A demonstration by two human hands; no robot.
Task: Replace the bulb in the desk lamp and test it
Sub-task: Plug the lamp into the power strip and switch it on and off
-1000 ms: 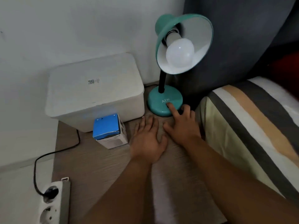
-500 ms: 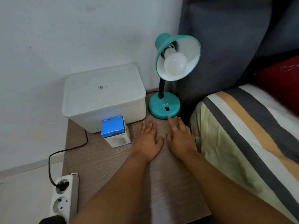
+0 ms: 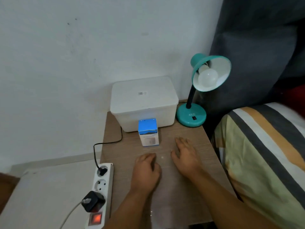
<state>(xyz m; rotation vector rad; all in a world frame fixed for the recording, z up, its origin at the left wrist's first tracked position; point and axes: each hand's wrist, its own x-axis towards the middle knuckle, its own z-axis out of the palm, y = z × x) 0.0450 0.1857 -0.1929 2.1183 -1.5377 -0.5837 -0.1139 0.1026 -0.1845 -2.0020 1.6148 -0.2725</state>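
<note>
A teal desk lamp [image 3: 191, 116] stands at the back right of the wooden bedside table [image 3: 125, 152], its shade tilted toward me. A white round bulb [image 3: 208, 78] sits in the socket and is unlit. A black switch is on the lamp base. A blue and white bulb box [image 3: 148, 132] stands upright in front of a white lidded box. My left hand [image 3: 146, 167] rests on the table with fingers curled under, holding nothing. My right hand [image 3: 186, 154] lies flat on the table, fingers apart, well short of the lamp base.
A white lidded box [image 3: 143, 101] sits against the wall. A white power strip [image 3: 102, 187] with a lit red switch lies left of the table, holding the lamp's black plug and a black adapter. A bed with striped bedding [image 3: 264, 154] borders the table on the right.
My right hand left the lamp base switch and both hands drew back toward me along the table. My left fingers curled in. The view pulled back and up.
</note>
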